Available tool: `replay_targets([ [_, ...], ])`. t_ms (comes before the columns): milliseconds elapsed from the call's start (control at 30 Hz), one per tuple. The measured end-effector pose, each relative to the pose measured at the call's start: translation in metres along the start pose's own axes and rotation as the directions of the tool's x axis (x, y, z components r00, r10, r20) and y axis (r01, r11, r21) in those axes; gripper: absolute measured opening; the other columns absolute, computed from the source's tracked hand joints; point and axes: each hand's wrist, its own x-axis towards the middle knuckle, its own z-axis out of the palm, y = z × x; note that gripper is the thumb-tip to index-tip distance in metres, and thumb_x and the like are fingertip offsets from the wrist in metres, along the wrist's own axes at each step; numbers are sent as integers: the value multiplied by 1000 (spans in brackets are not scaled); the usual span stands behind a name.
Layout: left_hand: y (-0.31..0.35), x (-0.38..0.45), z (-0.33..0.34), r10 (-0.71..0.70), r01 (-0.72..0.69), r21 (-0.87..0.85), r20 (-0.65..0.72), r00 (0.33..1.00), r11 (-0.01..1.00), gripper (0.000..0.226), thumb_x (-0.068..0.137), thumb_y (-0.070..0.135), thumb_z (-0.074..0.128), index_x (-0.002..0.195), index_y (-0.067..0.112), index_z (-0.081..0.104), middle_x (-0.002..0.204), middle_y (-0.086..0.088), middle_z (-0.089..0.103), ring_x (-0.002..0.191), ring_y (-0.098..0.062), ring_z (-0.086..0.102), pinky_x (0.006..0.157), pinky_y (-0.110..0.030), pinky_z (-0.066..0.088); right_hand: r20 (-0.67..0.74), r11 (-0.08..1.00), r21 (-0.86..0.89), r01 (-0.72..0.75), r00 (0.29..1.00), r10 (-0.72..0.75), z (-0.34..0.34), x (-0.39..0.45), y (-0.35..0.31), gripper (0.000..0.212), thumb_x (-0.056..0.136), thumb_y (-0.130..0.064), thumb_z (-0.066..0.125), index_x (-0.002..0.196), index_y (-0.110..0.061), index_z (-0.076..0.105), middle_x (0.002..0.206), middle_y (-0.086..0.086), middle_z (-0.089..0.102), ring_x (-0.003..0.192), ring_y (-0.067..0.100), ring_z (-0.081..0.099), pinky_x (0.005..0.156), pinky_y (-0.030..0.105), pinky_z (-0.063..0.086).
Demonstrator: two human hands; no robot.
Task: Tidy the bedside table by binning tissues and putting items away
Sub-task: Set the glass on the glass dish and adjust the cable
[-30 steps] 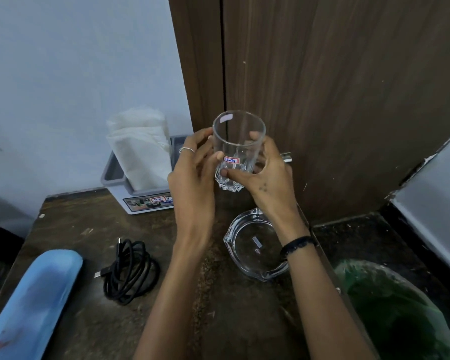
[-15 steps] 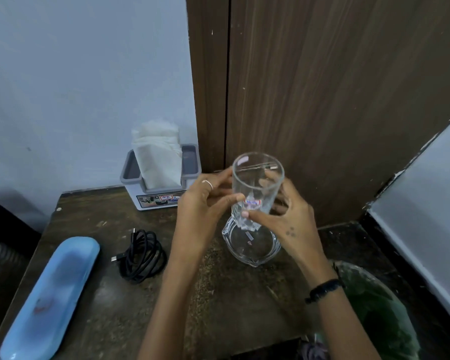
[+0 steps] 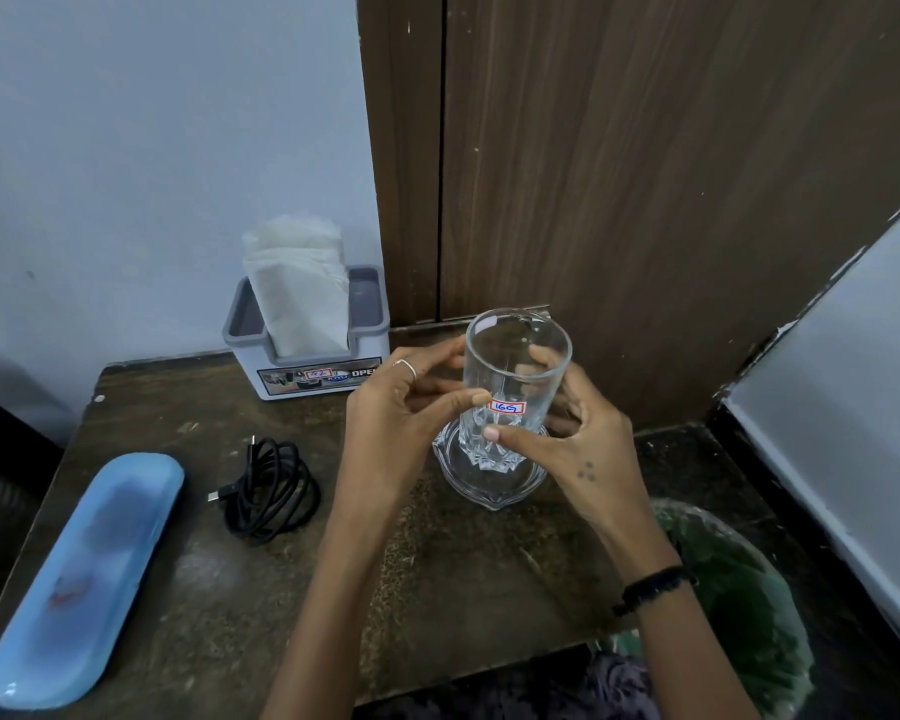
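Pale wall [image 3: 152, 148], brown wooden panelling [image 3: 645, 174]

Both hands, the left [image 3: 396, 433] and the right [image 3: 572, 444], closed round the glass [image 3: 515, 387] over the glass dish [image 3: 489, 485], blocking the table's [image 3: 463, 589] back right. Behind them the wooden panel [image 3: 645, 200] shut off the rear. The tissue box [image 3: 307, 356] filled the back middle, the cable [image 3: 268, 491] lay left of the hands, and the blue tray [image 3: 84, 579] lined the left edge. Bare tabletop lay open in front, between the forearms and the cable. The bin [image 3: 739, 589] stood just off the right edge.
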Motion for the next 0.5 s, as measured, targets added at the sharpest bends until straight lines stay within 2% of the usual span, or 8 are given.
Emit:
replay_targets([
  [200,-5,-2,0,-1,-1,45,40,999,999,47,57,37,68,104,36,59,92,9,67,78,-4,67,71,-15,55,13,1000,-7,-18,1000,18,-1,-2,7,80,53,-43,85,125,-36,50,117,-7,66,109,9,61,93,34,52],
  [300,-12,1,-2,17,-20,43,64,998,999,39,71,19,69,106,32,60,95,7,67,82,-1,66,75,-14,54,11,1000,-5,-18,1000,18,-2,-3,10,78,55,-37,86,125,-32,51,117,-8,65,108,7,61,94,31,52],
  [367,-19,2,-5,42,-45,60,52,998,997,34,81,8,62,110,25,63,99,6,68,88,-1,65,79,-12,51,20,1000,-10,-22,1000,22,-1,-3,11,78,56,-32,87,125,-31,51,119,-9,64,109,1,59,95,23,50],
  [433,-29,3,-5,56,-62,171,45,997,983,31,86,4,56,112,18,65,103,5,67,93,-2,62,80,-5,45,29,1000,-9,-24,999,24,0,-3,12,78,57,-29,87,126,-32,51,119,-11,63,108,-7,56,92,12,47],
  [500,-41,4,-1,47,-81,339,108,993,937,28,88,2,53,112,12,65,107,0,65,94,-6,58,78,0,38,34,1000,5,-25,999,24,2,-3,12,78,56,-30,87,125,-35,51,118,-13,63,107,-11,55,92,11,46],
])
